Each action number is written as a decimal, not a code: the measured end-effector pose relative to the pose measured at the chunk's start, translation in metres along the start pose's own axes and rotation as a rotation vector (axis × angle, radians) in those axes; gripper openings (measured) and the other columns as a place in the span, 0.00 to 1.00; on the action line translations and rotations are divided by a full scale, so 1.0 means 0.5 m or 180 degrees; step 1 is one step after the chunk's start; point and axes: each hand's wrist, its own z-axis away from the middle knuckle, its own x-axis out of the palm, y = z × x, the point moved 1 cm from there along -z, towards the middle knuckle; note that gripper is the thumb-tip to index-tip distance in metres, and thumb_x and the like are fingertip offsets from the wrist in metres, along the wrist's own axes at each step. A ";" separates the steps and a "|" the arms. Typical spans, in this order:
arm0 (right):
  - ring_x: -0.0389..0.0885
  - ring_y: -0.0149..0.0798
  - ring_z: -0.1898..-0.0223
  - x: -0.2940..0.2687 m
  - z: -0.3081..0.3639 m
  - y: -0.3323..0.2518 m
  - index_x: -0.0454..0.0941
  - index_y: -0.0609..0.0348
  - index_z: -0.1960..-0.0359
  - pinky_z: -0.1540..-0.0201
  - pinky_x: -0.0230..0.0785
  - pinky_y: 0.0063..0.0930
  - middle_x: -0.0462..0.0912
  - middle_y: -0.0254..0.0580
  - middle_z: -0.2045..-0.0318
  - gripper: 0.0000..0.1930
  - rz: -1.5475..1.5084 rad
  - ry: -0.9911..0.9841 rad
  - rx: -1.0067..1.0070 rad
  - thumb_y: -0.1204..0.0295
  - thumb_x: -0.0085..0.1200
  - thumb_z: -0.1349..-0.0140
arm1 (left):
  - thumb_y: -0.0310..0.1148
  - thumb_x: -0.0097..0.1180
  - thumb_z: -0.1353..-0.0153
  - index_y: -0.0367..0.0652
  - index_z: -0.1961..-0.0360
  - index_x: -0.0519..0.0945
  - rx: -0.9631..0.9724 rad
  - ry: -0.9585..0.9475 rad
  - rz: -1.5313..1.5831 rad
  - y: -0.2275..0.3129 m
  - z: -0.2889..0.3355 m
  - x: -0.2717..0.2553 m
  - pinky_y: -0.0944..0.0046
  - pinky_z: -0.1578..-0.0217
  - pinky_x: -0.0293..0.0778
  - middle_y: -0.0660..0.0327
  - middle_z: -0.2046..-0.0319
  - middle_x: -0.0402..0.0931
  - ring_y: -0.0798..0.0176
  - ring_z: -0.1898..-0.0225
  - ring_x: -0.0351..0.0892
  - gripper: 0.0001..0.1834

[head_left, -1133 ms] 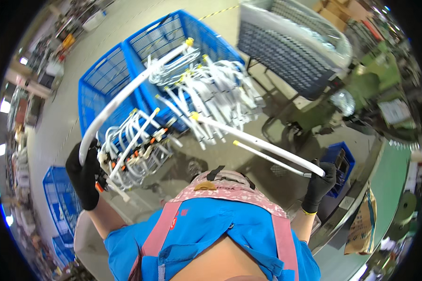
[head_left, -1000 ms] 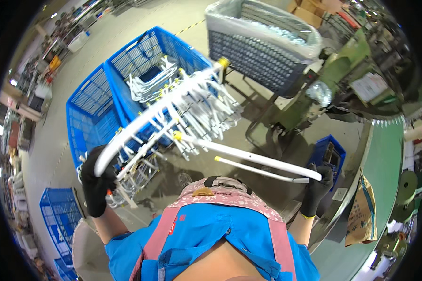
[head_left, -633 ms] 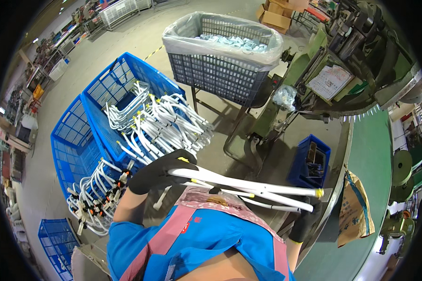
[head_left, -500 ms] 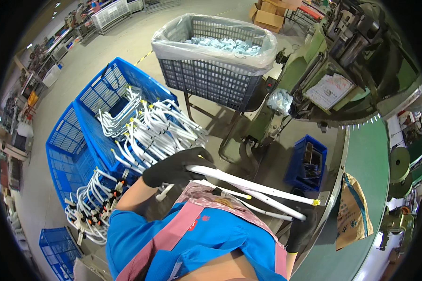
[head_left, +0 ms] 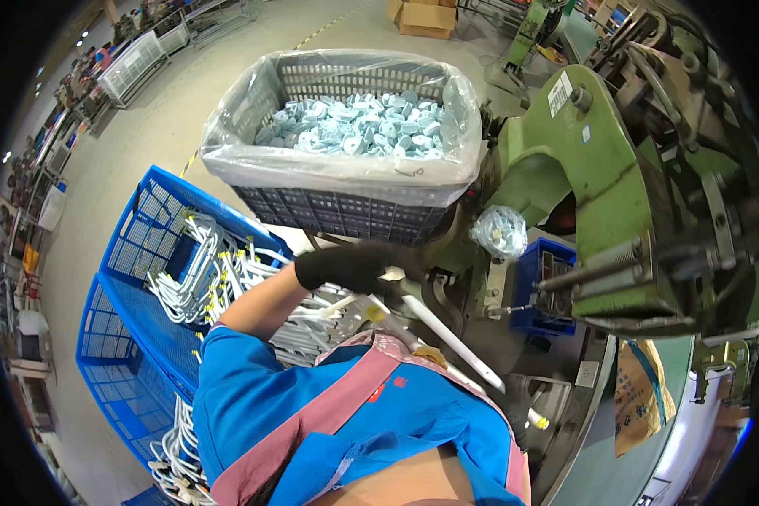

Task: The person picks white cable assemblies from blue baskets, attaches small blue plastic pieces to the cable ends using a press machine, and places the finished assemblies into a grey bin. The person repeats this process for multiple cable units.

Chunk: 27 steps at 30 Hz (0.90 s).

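Observation:
My left hand point(head_left: 358, 268), in a black glove, is curled closed over the upper end of a white bent tube point(head_left: 455, 344). A small pale bit point(head_left: 390, 274) shows at its fingers; I cannot make out what it is. Lower right, my right hand point(head_left: 513, 406), also dark-gloved, is closed around the tube's other end, partly hidden by my clothes. A yellow tip point(head_left: 538, 419) sticks out past it. Another yellow-tipped end point(head_left: 374, 313) lies just under the left hand. Left of my forearm, many similar white tubes point(head_left: 228, 274) fill a blue crate point(head_left: 143, 244).
Ahead stands a dark crate point(head_left: 337, 211) lined with clear plastic, holding pale blue pieces point(head_left: 354, 126). A green machine point(head_left: 599, 169) rises at right, with a bagged bundle point(head_left: 499, 232) beside it. A blue bin point(head_left: 548, 291) sits below. A brown paper sack point(head_left: 641, 396) rests on a green bench.
The view has swung toward the machine and dark crate. My left hand has moved slightly up and right; the held tubes now point more steeply down toward my right hand.

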 end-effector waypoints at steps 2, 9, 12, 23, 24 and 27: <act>0.77 0.45 0.64 0.018 -0.032 -0.018 0.81 0.44 0.65 0.69 0.70 0.36 0.75 0.42 0.64 0.14 0.0374 -0.0052 -0.0096 0.66 0.62 0.57 | 0.29 0.62 0.46 0.42 0.54 0.79 -0.0055 0.0838 -0.0159 -0.041 -0.026 -0.113 0.63 0.55 0.72 0.58 0.59 0.80 0.65 0.58 0.77 0.17; 0.77 0.45 0.67 0.001 -0.088 -0.051 0.78 0.46 0.70 0.71 0.70 0.38 0.76 0.40 0.67 0.11 0.0935 -0.0480 -0.0161 0.67 0.61 0.59 | 0.46 0.59 0.46 0.47 0.55 0.78 -0.2135 0.0068 -0.2913 -0.321 -0.079 -0.387 0.53 0.60 0.73 0.52 0.61 0.80 0.48 0.60 0.79 0.20; 0.77 0.45 0.67 0.006 -0.087 -0.054 0.79 0.46 0.70 0.71 0.69 0.38 0.77 0.39 0.67 0.10 0.0868 -0.0384 0.0107 0.67 0.61 0.58 | 0.51 0.49 0.38 0.50 0.41 0.68 -0.3205 -0.0962 -0.2410 -0.488 -0.076 -0.384 0.59 0.51 0.68 0.53 0.50 0.76 0.54 0.51 0.75 0.28; 0.77 0.50 0.76 0.088 -0.088 -0.047 0.74 0.55 0.74 0.76 0.67 0.42 0.76 0.44 0.78 0.11 0.0302 -0.0062 0.1066 0.66 0.64 0.54 | 0.35 0.65 0.48 0.45 0.48 0.71 -0.1974 0.0900 0.0479 -0.443 -0.207 -0.338 0.65 0.71 0.76 0.56 0.60 0.75 0.65 0.65 0.77 0.26; 0.77 0.51 0.76 0.090 -0.091 -0.047 0.73 0.55 0.74 0.76 0.67 0.42 0.75 0.45 0.79 0.12 0.0114 -0.0007 0.1225 0.66 0.64 0.54 | 0.34 0.65 0.48 0.45 0.52 0.72 -0.1969 0.1102 0.0855 -0.433 -0.212 -0.346 0.66 0.72 0.75 0.60 0.64 0.76 0.67 0.67 0.76 0.22; 0.77 0.53 0.77 0.090 -0.099 -0.048 0.73 0.57 0.73 0.76 0.67 0.44 0.75 0.48 0.80 0.14 0.0111 0.0081 0.1153 0.66 0.66 0.55 | 0.29 0.63 0.48 0.44 0.62 0.76 -0.1829 0.1453 0.1433 -0.438 -0.208 -0.367 0.69 0.73 0.72 0.65 0.70 0.77 0.72 0.71 0.75 0.12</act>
